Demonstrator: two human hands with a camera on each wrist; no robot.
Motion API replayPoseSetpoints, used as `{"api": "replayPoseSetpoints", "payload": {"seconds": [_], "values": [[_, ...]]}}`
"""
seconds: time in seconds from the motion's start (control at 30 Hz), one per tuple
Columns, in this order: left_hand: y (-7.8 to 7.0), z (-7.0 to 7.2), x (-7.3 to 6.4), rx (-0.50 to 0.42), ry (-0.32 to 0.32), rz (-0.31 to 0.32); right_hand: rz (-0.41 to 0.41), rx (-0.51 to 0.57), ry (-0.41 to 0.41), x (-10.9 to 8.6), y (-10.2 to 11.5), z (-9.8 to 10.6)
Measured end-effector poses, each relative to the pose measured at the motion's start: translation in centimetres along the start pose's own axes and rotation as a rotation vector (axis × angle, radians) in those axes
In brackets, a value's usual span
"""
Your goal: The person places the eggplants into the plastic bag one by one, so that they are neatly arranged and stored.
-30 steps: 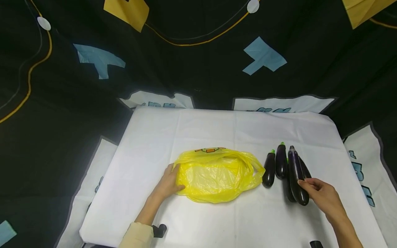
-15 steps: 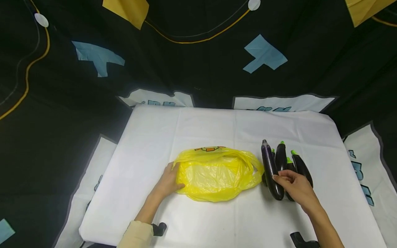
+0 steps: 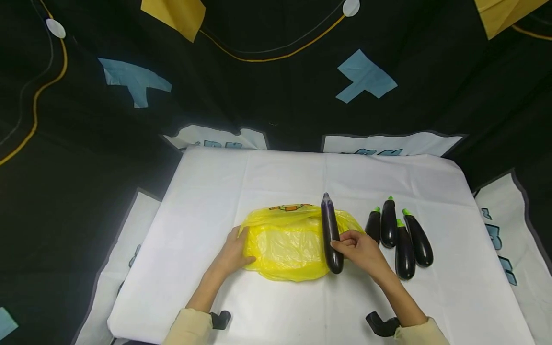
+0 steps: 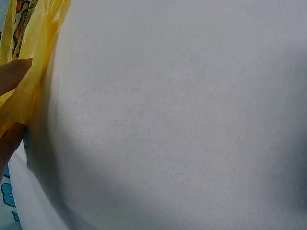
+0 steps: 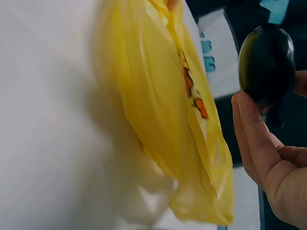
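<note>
1. Moved since the earlier head frames: your right hand [image 3: 362, 249] has carried the held eggplant [image 3: 329, 235] leftward, from above four other eggplants [image 3: 405, 254] to over the right part of the yellow bag [image 3: 280, 247]. Your left hand [image 3: 230, 254] and the bag show no clear shift.

2. Head view, right hand: you pinch the eggplant between thumb and fingers near its rounded end. Its stem end points towards the far side of the white cloth [image 3: 276, 175].

3. Head view, left hand: you grip the bag by its left edge. The bag lies on the cloth, its mouth gaping.

4. Head view, surroundings: the four other eggplants lie close together to the right of the bag, green stem ends away from you. A black curved piece [image 3: 383, 325] sits beside your right wrist. Behind the table hangs a black curtain [image 3: 276, 100].

5. Left wrist view: your digits hold the yellow plastic at the frame's left edge; white cloth fills most of the rest.

6. Right wrist view: the eggplant's rounded end faces the camera, held between your digits and apart from the bag. The bag's orange print [image 5: 200, 108] is partly visible.
</note>
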State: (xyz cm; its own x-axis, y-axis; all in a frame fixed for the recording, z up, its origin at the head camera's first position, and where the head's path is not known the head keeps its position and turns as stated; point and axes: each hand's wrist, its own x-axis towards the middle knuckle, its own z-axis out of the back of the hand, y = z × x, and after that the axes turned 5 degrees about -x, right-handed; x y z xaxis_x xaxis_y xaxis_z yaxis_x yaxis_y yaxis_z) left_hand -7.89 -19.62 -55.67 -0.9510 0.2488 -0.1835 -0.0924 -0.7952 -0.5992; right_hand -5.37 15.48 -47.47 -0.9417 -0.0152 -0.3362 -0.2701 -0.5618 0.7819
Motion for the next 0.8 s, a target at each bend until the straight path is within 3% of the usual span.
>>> {"api": "replayPoseSetpoints", "payload": {"seconds": [0.5,0.8], "values": [[0.1,-0.1,0.1,0.008,-0.001,-0.009,-0.018,0.012,0.063,2.2,1.1,-5.1],[-0.1,0.0,0.1,0.008,0.013,-0.002,0.042,-0.015,0.151,3.0,1.6,-8.4]]}}
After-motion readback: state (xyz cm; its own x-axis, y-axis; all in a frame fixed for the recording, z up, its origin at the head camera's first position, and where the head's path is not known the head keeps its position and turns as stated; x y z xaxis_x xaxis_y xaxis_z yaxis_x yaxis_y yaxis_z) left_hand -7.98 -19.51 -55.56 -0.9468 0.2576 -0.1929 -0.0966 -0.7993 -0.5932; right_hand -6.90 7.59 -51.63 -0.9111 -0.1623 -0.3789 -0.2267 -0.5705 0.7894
